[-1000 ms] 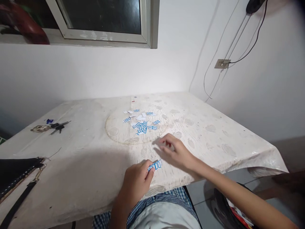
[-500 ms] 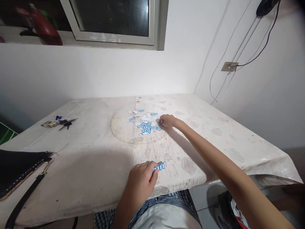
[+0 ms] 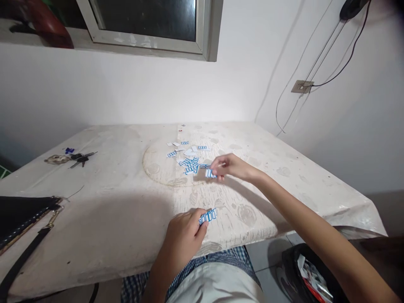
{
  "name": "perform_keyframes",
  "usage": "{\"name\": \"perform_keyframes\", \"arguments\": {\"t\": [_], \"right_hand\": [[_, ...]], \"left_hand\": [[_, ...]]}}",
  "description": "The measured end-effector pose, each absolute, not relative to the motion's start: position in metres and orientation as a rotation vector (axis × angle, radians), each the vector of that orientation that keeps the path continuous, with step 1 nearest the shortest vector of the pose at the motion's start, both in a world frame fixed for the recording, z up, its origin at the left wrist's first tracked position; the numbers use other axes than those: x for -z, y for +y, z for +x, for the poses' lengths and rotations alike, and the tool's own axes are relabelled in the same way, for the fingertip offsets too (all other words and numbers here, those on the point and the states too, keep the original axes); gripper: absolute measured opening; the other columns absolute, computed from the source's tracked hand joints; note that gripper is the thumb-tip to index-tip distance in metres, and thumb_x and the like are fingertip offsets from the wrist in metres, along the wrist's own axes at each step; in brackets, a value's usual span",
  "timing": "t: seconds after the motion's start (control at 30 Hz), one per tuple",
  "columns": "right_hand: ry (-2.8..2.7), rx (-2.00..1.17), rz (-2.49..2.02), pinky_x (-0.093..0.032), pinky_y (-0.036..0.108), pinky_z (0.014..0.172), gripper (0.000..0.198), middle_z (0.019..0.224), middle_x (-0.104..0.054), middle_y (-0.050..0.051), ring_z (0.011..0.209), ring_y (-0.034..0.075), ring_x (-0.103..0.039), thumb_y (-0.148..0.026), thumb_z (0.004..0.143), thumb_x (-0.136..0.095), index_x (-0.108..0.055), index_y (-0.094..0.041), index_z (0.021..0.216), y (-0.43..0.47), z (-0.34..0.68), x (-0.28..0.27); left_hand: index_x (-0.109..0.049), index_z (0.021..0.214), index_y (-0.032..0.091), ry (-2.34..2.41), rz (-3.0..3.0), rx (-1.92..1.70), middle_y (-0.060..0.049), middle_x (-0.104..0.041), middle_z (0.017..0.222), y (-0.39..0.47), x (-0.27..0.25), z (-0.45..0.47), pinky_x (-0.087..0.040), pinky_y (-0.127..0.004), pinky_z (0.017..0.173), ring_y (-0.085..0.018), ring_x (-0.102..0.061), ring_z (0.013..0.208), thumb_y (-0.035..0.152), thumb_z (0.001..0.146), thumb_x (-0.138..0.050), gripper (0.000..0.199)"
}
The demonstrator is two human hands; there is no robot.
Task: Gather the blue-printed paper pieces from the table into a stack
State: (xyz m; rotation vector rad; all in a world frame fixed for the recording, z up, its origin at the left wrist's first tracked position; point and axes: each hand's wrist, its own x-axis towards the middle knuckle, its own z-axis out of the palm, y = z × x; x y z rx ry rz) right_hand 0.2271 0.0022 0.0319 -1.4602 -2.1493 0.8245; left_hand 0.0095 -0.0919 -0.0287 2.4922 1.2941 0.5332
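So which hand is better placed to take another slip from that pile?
Probably the right hand: it is beside the pile of flat white slips with blue printing, though holding at least one blurred, printed slip. The left hand, farther away, grips blue and white slips.

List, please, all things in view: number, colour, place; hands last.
Covered table: one, whitish, centre
Wall: at least one, white, behind table
Window: one, pale frame, upper left
Sill object: one, red, far left
Socket plate: one, beige, wall at right
Cables: several, black and pale, near socket plate
Rounded object: one, black, top right
Loose paper pieces: many, white and blue, mostly table middle
Speck: one, red, far table
Keys: several, dark, table's left
Fob: one, pale, beside keys
Scrap: one, blue, behind keys
Bag: one, black, left edge
Bin: one, dark, floor, lower right
Clothing: two parts, white and checked blue, lap
Left hand: one, near table edge, holding white and blue pieces
Right hand: one, beside loose pieces, holding a blurred piece
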Motion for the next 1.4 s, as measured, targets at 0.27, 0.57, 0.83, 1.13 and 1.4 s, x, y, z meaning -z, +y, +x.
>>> {"name": "perform_keyframes", "arguments": {"t": [0.27,0.57,0.83,1.13,1.4], "right_hand": [[-1.963,-0.966,-1.117,-0.037,0.022,0.052,0.008,0.068,-0.056,0.000,0.058,0.009,-0.047,-0.015,0.081,-0.056,-0.062,-0.016,0.076,-0.093,0.203,0.016],[-1.923,-0.511,-1.140,-0.041,0.025,0.065,0.014,0.088,-0.055,0.004,0.075,0.014,-0.051,-0.019,0.086,-0.051,-0.058,-0.021,0.099,-0.075,0.202,0.018],[-2.078,-0.309,-1.604,-0.040,0.030,0.077,0.023,0.099,-0.063,0.013,0.093,0.024,-0.056,-0.013,0.078,-0.055,-0.063,-0.012,0.100,0.042,0.213,0.009],[-1.965,-0.586,-1.609,-0.040,0.024,0.060,0.029,0.073,-0.061,0.002,0.066,0.015,-0.055,-0.011,0.068,-0.060,-0.064,-0.012,0.097,0.063,0.209,0.014],[-1.848,-0.926,-1.315,-0.041,0.023,0.050,0.018,0.056,-0.056,0.000,0.050,0.010,-0.050,-0.026,0.079,-0.054,-0.064,-0.012,0.085,0.016,0.220,-0.010]], "left_hand": [[-0.058,0.092,0.021,1.332,2.482,-0.454,0.003,-0.058,0.066,-0.093,0.021,0.013,-0.030,-0.023,0.054,-0.015,-0.054,0.061,0.031,0.076,-0.062,0.019],[-0.054,0.098,0.022,1.219,2.486,-0.600,0.002,-0.063,0.076,-0.093,0.030,0.009,-0.035,-0.023,0.061,-0.014,-0.058,0.069,0.019,0.087,-0.044,0.015],[-0.056,0.095,0.021,1.260,2.500,-0.585,0.004,-0.054,0.059,-0.093,0.029,0.010,-0.033,-0.023,0.057,-0.013,-0.052,0.058,0.018,0.084,-0.048,0.014],[-0.056,0.098,0.020,1.280,2.506,-0.565,0.004,-0.055,0.060,-0.094,0.028,0.010,-0.035,-0.023,0.058,-0.013,-0.053,0.060,0.021,0.084,-0.049,0.016],[-0.056,0.097,0.020,1.252,2.487,-0.590,0.001,-0.063,0.073,-0.094,0.027,0.010,-0.036,-0.023,0.060,-0.013,-0.057,0.065,0.020,0.087,-0.044,0.015]]}}
